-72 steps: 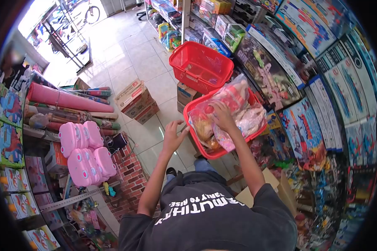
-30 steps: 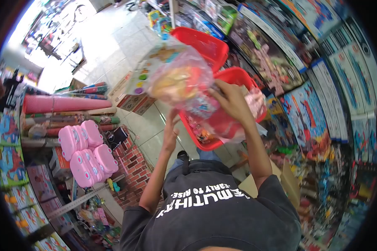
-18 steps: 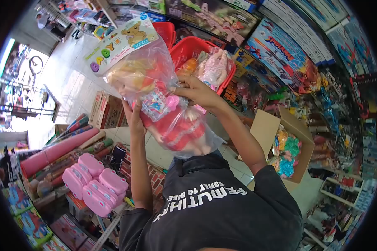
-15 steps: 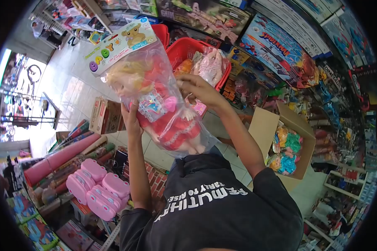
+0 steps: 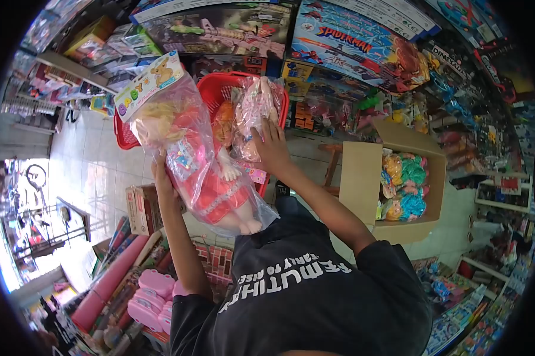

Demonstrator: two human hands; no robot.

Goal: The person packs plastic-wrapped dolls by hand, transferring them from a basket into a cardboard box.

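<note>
A bagged doll [image 5: 205,172] in a red dress, with blond hair and a printed card header, is tilted in front of me. My left hand [image 5: 164,178] grips its lower left side, with the fingers partly hidden behind the bag. In the red plastic basket [image 5: 284,104] lies another bagged doll [image 5: 257,107] in pale pink. My right hand [image 5: 272,147] rests on that second doll, its fingers stretched out and a little apart. Beside it in the basket is an orange item in plastic [image 5: 223,123], partly covered by the first doll.
On the right stands an open cardboard box [image 5: 359,184] with colourful bagged items. A wooden stool [image 5: 333,166] is beside it. Pink cases [image 5: 152,299] and rolled sheets [image 5: 110,282] are at lower left. Boxed toys, including a Spiderman box [image 5: 356,44], line the back.
My right hand has left the blond doll's bag and reached down onto the doll in the basket. The blond doll has shifted left and lower, still in my left hand. My view has turned.
</note>
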